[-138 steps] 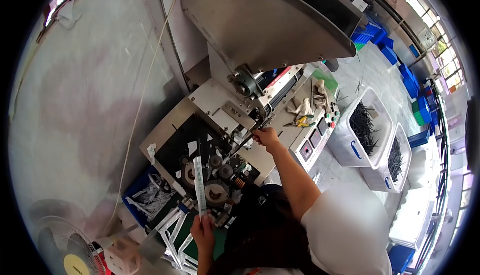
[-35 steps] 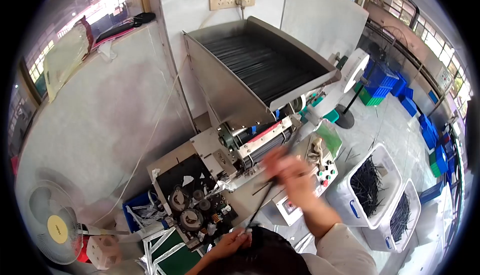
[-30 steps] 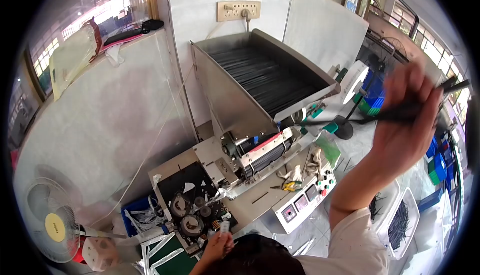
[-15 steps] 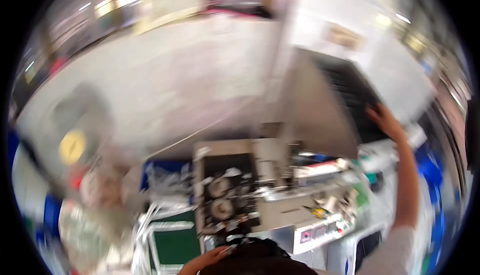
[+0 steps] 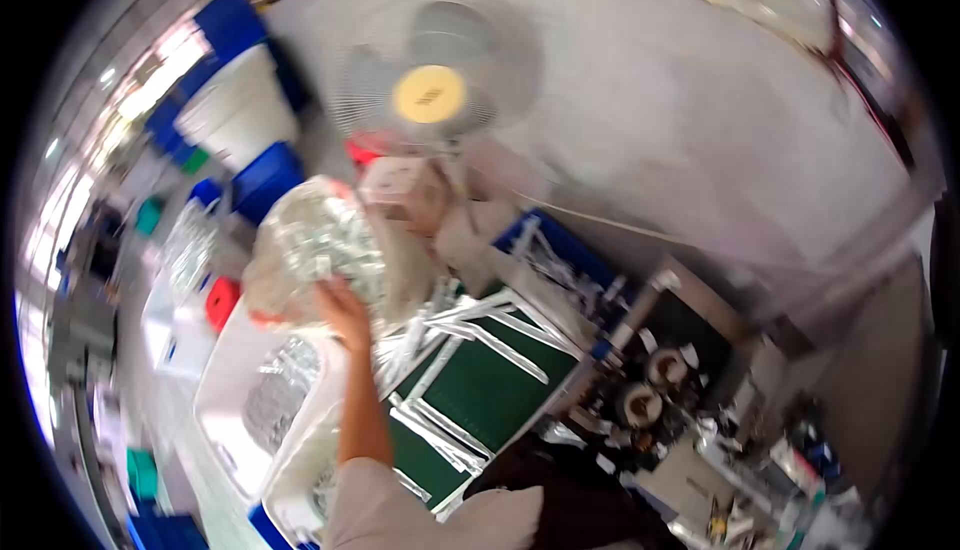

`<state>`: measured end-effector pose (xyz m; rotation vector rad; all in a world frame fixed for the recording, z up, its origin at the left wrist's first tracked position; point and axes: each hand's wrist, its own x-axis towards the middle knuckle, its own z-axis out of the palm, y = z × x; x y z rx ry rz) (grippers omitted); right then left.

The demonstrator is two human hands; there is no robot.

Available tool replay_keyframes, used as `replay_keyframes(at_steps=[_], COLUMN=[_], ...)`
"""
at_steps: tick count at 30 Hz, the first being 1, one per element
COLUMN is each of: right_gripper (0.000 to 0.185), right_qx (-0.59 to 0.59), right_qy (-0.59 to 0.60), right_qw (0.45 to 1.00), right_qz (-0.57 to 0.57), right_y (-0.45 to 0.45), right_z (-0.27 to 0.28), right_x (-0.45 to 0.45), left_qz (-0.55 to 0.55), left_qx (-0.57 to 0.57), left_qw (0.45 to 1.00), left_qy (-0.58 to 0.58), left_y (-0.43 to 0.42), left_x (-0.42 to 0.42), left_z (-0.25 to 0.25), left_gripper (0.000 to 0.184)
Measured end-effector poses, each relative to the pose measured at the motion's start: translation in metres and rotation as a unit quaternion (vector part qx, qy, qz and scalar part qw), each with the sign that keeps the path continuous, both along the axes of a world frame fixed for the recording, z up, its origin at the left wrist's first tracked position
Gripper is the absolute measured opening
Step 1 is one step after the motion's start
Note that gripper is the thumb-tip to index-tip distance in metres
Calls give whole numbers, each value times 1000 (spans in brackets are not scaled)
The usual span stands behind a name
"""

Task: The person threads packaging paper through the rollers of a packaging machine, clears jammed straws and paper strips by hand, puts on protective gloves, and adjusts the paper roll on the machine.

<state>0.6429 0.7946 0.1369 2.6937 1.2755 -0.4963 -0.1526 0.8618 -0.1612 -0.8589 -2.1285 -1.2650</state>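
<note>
left hand point(image 5: 343, 314) at a pale sack point(image 5: 404, 268) — silvery pieces point(image 5: 335, 235) inside

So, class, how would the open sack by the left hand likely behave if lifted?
The sack would probably sag: its rim looks soft and uneven. With its mouth open, the shiny pieces inside might spill.
</note>
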Motion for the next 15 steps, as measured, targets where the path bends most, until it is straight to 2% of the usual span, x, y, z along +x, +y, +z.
replay_keyframes(at_steps=[1,2,3,4,5,6,7,8,9,10,11,12,13,14,15], right_gripper=[69,49,38,30,34,36,33,31,29,28,27,25,24,22,22], right_qx=[-11,142,176,209,189,164,108,359,405,469,534,558,603,614,588], right_qy=[27,78,29,-27,-152,-59,-56,-70,-216,-221,-225,-248,-168,-108,-46], right_qw=[995,985,984,977,966,982,992,928,881,852,814,791,779,779,806], right_qz=[-92,-58,-7,40,86,71,38,67,111,74,42,-26,-38,-69,-41], right_y=[-8,-17,-33,-48,-44,-37,-36,-36,-30,-31,-36,-49,-55,-55,-54], right_z=[0,-20,-30,-38,-37,-26,-17,-33,-28,-31,-34,-50,-71,-96,-129], right_x=[12,31,57,76,51,33,29,2,-42,-73,-96,-114,-140,-168,-190], left_qz=[49,118,178,210,240,270,193,164,14,-136,-250,-287,-363,-452,-487], left_qx=[-198,-343,-425,-444,-464,-484,-384,-387,-308,-222,-149,-189,-137,-110,-135], left_qw=[976,932,881,866,849,830,893,897,939,953,945,935,918,885,859], left_qy=[-75,-15,104,92,80,67,131,139,153,156,151,93,85,18,80], left_y=[0,6,-2,7,16,24,35,57,77,93,112,128,147,160,170], left_x=[-27,-50,-104,-117,-127,-137,-103,-87,-77,-63,-6,41,74,121,171], left_z=[12,3,-55,-59,-61,-63,-38,-40,-42,-42,-20,-10,-21,-22,-20], left_gripper=[38,57,81,84,88,93,74,74,60,47,29,26,23,18,16])
